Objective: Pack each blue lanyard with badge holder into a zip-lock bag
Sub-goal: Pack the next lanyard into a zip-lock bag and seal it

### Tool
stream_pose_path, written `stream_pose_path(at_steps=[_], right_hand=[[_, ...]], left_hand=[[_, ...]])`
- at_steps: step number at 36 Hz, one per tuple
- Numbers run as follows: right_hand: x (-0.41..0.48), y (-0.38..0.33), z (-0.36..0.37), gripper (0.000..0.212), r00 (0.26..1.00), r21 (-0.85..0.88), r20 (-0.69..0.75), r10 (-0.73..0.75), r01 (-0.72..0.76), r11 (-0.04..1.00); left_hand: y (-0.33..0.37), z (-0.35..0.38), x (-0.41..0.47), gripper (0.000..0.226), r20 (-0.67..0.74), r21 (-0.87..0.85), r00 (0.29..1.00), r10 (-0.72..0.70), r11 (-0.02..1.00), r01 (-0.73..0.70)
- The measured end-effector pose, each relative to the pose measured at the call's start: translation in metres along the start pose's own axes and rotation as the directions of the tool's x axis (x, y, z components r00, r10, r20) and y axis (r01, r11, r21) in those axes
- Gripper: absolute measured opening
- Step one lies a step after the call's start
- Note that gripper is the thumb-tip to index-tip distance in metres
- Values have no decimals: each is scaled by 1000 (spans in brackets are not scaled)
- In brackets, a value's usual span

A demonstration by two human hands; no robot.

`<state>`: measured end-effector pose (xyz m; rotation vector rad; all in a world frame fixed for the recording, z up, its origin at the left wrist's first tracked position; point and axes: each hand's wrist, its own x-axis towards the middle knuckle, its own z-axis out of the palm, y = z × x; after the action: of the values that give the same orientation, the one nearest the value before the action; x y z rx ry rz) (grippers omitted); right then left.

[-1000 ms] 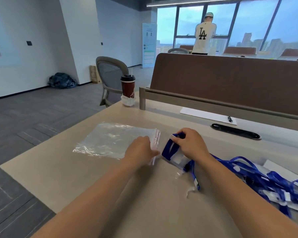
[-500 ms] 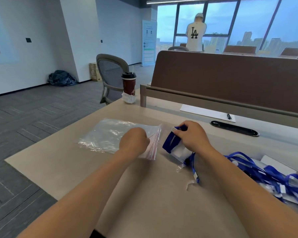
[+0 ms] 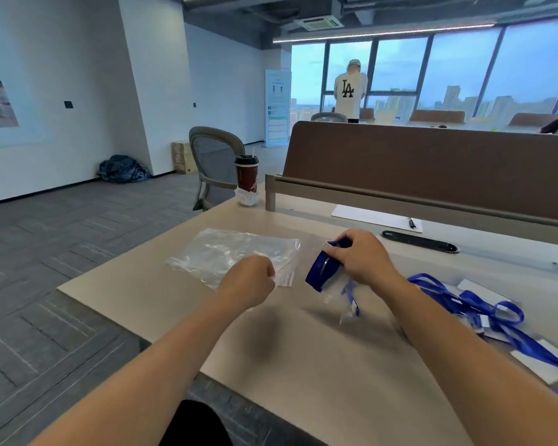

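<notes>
Left hand (image 3: 252, 278): grip still pinched on the red-striped mouth of the bag (image 3: 232, 255), which lies flat on the desk (image 3: 303, 365).
Right hand (image 3: 358, 255): grip clamped round the folded blue lanyard (image 3: 319, 272), now raised higher, just right of the bag.
Distant shirt (image 3: 348, 94): reads "LA".

lanyard pile (image 3: 471, 302) cropped (right edge), clip (image 3: 353, 309) blurred

1. Beige table (image 3: 303, 365) fills the lower centre of the frame.
2. Clear zip-lock bag (image 3: 226, 255) lies centre left.
3. Blue lanyards (image 3: 484, 307) are heaped at the right edge.
4. Paper cup (image 3: 247, 177) and white sheet (image 3: 374, 217) with pen (image 3: 412, 223) sit further up.
</notes>
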<state>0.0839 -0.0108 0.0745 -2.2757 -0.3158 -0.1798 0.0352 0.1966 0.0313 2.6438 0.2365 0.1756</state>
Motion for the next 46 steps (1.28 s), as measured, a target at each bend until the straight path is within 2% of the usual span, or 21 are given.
stream_pose_path(at_steps=[2,6,12,18,26,31,41,46], right_hand=[[-10,1,0,20,1000,-10,13,12,-12,1000],[-26,6,2,21,1000,-21,20,10,-10,1000],[-34,11,-1,23,1000,-42,19,20,-19,999],[-34,16,-8,21,1000,-63,-8,25,-25,998],[-31,23,-7,21,998,-82,6,62,-61,995],[-30,26,-6,20,995,-109,41,88,-83,991],[-30,23,-1,16,976,-237,135,170,-135,962],[-30,20,1,18,975,-164,114,188,-168,972]], left_hand=[[3,1,-12,17,-5,10,1000,5,1000,-5],[6,8,-27,21,6,47,1000,5,999,-6],[12,11,-31,9,39,-9,999,14,1000,-14],[17,16,-27,28,59,-51,998,29,998,-26],[22,17,-22,27,78,-123,997,27,992,-18],[23,16,-21,26,64,-148,997,33,989,-23],[25,13,-22,25,-53,-214,998,37,976,-48],[27,8,-22,21,-22,-239,999,37,970,-42]])
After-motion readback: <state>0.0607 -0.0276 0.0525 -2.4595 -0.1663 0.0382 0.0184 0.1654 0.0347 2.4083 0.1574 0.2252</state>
